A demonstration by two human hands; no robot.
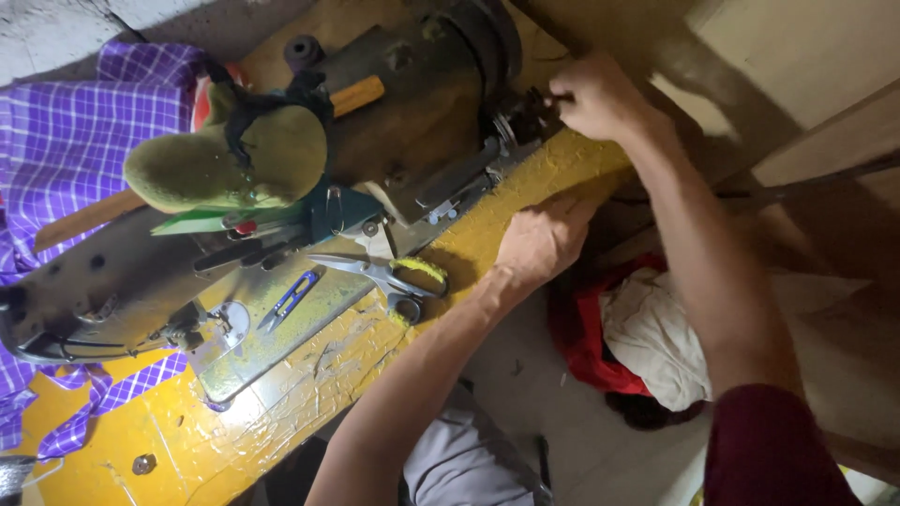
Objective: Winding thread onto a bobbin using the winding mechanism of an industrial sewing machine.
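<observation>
At the far right end of the sewing machine (281, 178), the right hand (595, 94) has its grip pinched on the handwheel (525, 117), fingers closed on it. That wheel sits just left of the hand. Nearer, the left hand (544, 239) rests curled on the yellow tabletop (309, 375), holding nothing. Scissors (389, 276) lie just left of it.

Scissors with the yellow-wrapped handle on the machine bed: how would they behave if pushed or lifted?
The scissors look like rigid metal, probably heavy for their size. They lie flat, so a push would likely slide them, not roll them. The yellow handle wrap probably aids grip. The left hand rests just beside them.
</observation>
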